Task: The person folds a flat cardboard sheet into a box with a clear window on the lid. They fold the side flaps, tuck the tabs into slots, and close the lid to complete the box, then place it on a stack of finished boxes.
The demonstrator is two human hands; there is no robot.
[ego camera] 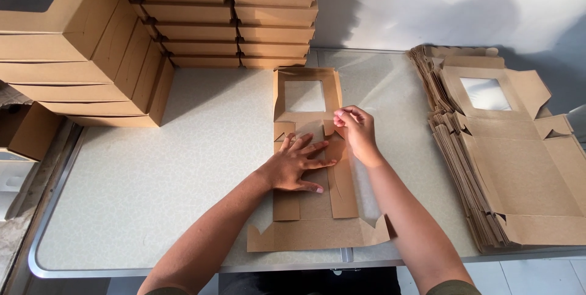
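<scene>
Flat brown cardboard box blank w/ window cutout [317,209] at table [152,179] centre. Left hand [299,164] open, pressed flat on blank. Right hand [357,130] pinches its flap, just beside window.

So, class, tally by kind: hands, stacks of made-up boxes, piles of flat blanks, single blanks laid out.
hands, left hand and right hand: 2
stacks of made-up boxes: 3
pile of flat blanks: 1
single blank: 1
total: 7
</scene>
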